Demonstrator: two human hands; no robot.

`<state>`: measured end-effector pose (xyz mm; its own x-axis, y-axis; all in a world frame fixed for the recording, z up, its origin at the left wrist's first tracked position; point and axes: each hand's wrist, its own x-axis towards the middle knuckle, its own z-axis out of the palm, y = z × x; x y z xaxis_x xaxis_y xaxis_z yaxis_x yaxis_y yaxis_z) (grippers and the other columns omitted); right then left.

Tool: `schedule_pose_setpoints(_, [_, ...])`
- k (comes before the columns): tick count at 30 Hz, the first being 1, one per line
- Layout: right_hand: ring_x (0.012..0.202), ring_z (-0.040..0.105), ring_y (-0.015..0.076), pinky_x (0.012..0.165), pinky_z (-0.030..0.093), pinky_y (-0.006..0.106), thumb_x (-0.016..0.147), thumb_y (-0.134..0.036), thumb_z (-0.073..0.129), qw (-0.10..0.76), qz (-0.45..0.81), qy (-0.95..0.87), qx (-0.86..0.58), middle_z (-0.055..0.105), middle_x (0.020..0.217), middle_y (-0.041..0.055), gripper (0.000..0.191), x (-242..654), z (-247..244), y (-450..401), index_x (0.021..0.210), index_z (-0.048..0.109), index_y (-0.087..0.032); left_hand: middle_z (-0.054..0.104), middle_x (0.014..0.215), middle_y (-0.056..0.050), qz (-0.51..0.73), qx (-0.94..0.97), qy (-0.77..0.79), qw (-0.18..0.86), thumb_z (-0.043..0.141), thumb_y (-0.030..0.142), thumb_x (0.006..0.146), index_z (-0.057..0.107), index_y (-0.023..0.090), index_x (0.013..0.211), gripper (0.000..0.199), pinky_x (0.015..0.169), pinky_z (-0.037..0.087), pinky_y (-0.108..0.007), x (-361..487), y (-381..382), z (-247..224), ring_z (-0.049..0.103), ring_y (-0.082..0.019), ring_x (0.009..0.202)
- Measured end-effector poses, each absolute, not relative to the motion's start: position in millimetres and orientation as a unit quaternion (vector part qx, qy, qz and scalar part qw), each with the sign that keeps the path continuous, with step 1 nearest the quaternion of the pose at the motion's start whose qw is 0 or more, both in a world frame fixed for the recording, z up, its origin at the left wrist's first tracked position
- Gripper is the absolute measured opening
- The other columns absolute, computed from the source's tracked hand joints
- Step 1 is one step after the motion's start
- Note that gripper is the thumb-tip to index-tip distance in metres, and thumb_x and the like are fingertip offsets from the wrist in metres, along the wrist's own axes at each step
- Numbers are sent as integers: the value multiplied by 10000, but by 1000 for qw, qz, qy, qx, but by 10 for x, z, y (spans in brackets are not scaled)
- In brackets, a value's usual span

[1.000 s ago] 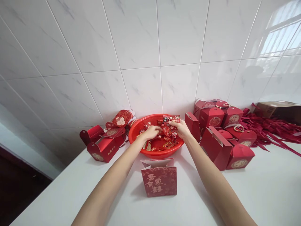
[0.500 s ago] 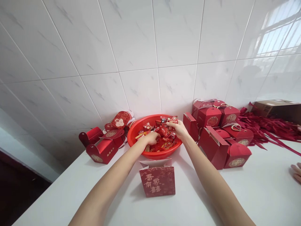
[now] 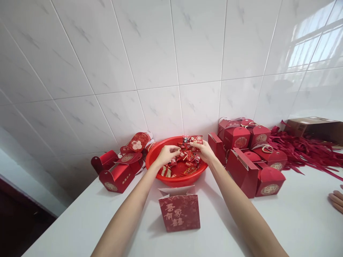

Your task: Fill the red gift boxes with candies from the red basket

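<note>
A red plastic basket (image 3: pixel 177 181) holds small red wrapped packets (image 3: pixel 189 157). My right hand (image 3: pixel 205 151) pinches red packets (image 3: pixel 197 139) over the basket's right side. Over its left part is my left hand (image 3: pixel 168 155), its thumb and fingertips drawn together; whatever they may hold is too small to make out. An open-topped red paper box (image 3: pixel 180 213) with pale characters stands upright in front of the basket, touched by neither hand.
Red boxes stand at the left (image 3: pixel 118 176) and the right (image 3: pixel 242 171). Red ribbons (image 3: pixel 300 148) lie beside a cardboard carton (image 3: pixel 316 125). Another person's hand (image 3: pixel 336 200) rests at the right edge. A tiled wall (image 3: pixel 158 110) rises behind the white table (image 3: pixel 300 217).
My left hand has lifted from the packets and moved slightly left. My right hand still holds its packets. The view has shifted slightly.
</note>
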<state>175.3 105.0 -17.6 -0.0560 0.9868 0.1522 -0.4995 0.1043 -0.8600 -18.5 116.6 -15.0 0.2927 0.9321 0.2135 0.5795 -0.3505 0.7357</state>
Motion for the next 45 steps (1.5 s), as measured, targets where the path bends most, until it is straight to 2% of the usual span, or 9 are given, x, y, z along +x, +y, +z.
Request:
schedule_pose_setpoints(5, [727, 723, 201, 691, 580, 283, 520, -297, 924, 576, 617, -482, -236, 779, 825, 73, 385, 1787, 137, 795, 823, 743, -144, 781, 1026, -116, 493, 680, 446, 309, 719, 646, 726, 744, 137, 1011, 584, 828, 600, -379, -330, 717, 41, 732, -243, 912])
schedule_pose_setpoints(8, [763, 729, 211, 765, 585, 319, 572, -316, 916, 547, 612, -533, -205, 778, 847, 67, 386, 1786, 323, 561, 875, 744, -151, 782, 918, -93, 559, 632, 423, 331, 811, 599, 656, 761, 132, 947, 552, 766, 610, -346, -372, 376, 168, 726, -213, 816])
schedule_pose_setpoints(12, [710, 706, 177, 713, 580, 294, 640, -322, 894, 535, 573, -583, -212, 762, 800, 36, 300, 1802, 442, 295, 835, 729, -164, 777, 816, -56, 601, 615, 397, 322, 857, 468, 657, 781, 157, 861, 380, 713, 607, -301, -389, -26, 307, 709, -177, 721])
schedule_pose_setpoints(18, [722, 718, 192, 677, 596, 301, 694, -348, 873, 500, 518, -651, -241, 768, 821, 59, 286, 1911, 525, 30, 858, 738, -156, 778, 800, -43, 599, 648, 386, 270, 802, 334, 746, 785, 177, 839, 183, 692, 606, -257, -463, -381, 391, 724, -176, 735])
schedule_pose_setpoints(23, [745, 733, 209, 661, 611, 299, 718, -329, 858, 473, 497, -683, -248, 772, 820, 60, 247, 1982, 601, -124, 881, 763, -169, 772, 785, -31, 595, 673, 383, 217, 761, 274, 789, 791, 189, 848, 108, 676, 608, -247, -498, -511, 423, 721, -172, 721])
schedule_pose_setpoints(28, [727, 726, 202, 640, 608, 288, 738, -312, 845, 453, 490, -707, -234, 756, 770, 41, 188, 2009, 598, -151, 847, 767, -181, 776, 803, -18, 593, 685, 380, 188, 761, 243, 800, 796, 209, 895, 107, 715, 618, -247, -514, -568, 416, 728, -169, 745])
schedule_pose_setpoints(36, [689, 703, 190, 612, 582, 272, 686, -304, 881, 450, 494, -702, -245, 752, 764, 35, 228, 2013, 593, -179, 846, 772, -183, 768, 778, -7, 586, 698, 378, 163, 745, 228, 820, 798, 213, 881, 82, 701, 612, -247, -527, -593, 418, 713, -159, 713])
schedule_pose_setpoints(45, [689, 691, 217, 583, 572, 300, 657, -416, 899, 459, 455, -715, -266, 745, 744, 45, 316, 2065, 576, -153, 847, 778, -193, 802, 903, -21, 524, 773, 323, 156, 710, 223, 879, 797, 228, 949, 112, 757, 603, -261, -529, -573, 376, 742, -174, 816])
